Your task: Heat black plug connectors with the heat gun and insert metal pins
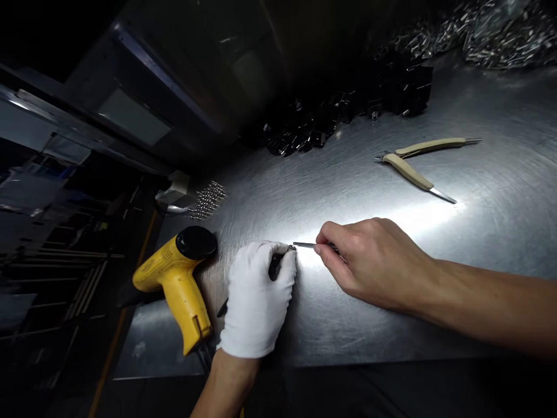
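Much of the small black part (pixel 275 267) is hidden inside the white-gloved left hand (pixel 256 299), which grips it near the worktop's front edge. The bare right hand (pixel 369 261) pinches a thin metal pin (pixel 303 245) against that part's tip. A yellow heat gun (pixel 180 281) lies just left; cream-handled pliers (pixel 418 165) rest farther back.

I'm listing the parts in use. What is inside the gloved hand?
The left hand grips a small dark part, its tip meeting the thin metal pin from the right hand. The rest is covered.
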Demonstrator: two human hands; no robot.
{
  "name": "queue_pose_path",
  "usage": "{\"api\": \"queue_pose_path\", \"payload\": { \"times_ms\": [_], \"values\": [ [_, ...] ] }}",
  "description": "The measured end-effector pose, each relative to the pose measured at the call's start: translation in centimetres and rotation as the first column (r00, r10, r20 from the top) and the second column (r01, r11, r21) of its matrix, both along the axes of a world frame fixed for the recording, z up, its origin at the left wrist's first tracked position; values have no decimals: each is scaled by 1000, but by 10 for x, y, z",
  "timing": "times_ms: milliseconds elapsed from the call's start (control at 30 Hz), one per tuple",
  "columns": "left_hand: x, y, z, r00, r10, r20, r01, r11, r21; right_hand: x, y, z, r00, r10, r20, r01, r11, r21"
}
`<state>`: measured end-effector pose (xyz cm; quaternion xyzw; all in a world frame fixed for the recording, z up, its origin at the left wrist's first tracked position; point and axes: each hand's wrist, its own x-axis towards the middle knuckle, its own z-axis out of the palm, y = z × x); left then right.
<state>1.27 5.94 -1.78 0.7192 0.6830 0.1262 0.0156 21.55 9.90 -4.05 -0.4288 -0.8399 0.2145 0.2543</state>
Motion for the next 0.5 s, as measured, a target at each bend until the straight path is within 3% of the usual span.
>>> {"api": "queue_pose_path", "payload": {
  "times_ms": [167, 300, 400, 500],
  "values": [
    [0, -2, -1, 999, -11, 46, 10, 1000, 17, 3, 2, -1, 995, -49, 87, 45, 998, 48],
    [-2, -12, 3, 977, -13, 212, 7, 1000, 30, 4, 4, -2, 996, -36, 77, 26, 991, 128],
    [-5, -21, 9, 903, 81, 423, -70, 997, -41, 5, 5, -1, 998, -20, 63, 7, 980, 197],
    [-5, -27, 18, 764, 257, 592, -172, 965, -197, 4, 4, 1, 999, 23, -46, -11, 970, 245]
  ]
}}
